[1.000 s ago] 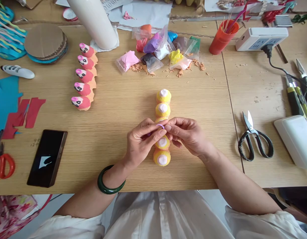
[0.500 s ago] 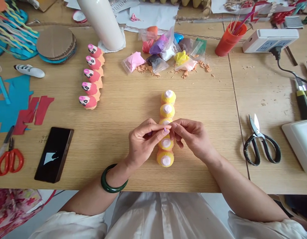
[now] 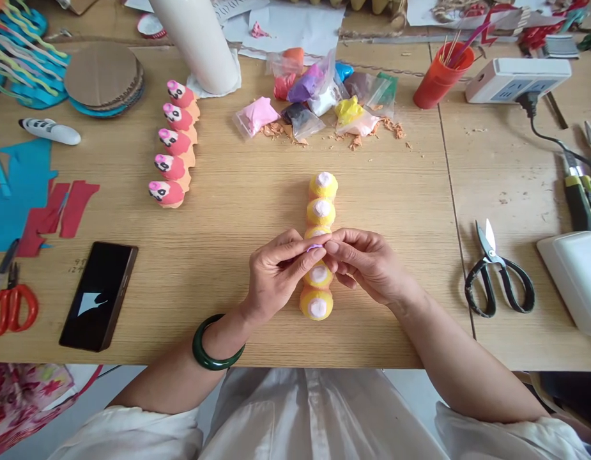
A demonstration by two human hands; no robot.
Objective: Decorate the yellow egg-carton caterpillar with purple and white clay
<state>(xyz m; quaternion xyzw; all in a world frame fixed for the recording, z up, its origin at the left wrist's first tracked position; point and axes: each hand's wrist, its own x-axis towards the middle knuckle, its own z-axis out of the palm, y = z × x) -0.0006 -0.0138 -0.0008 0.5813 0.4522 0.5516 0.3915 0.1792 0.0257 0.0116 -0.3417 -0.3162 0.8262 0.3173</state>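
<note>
Between the thumb and forefinger of my left hand [image 3: 280,271] is a small piece of purple clay [image 3: 315,247]. My right hand [image 3: 367,262] meets it there, its thumb and forefinger pinched at the clay's right end. Below both hands a strip of egg carton [image 3: 321,211] lies lengthwise on the table, its bumps covered in yellow clay with a pale pink disc on each. The fingers hide the middle bump in part. To the left, a second strip [image 3: 173,163] carries red bumps with pink snouts and black-and-white eyes.
Bags of coloured clay [image 3: 314,89] lie at the back among orange crumbs. Black-handled scissors [image 3: 499,268] and a power strip [image 3: 520,80] are on the right, near a red cup [image 3: 443,73] of sticks. A phone [image 3: 99,297] and red-handled scissors [image 3: 12,306] lie left.
More of the purple clay shows between the fingertips, as a thin strip. Both hands stay almost in place; the whole view has shifted slightly.
</note>
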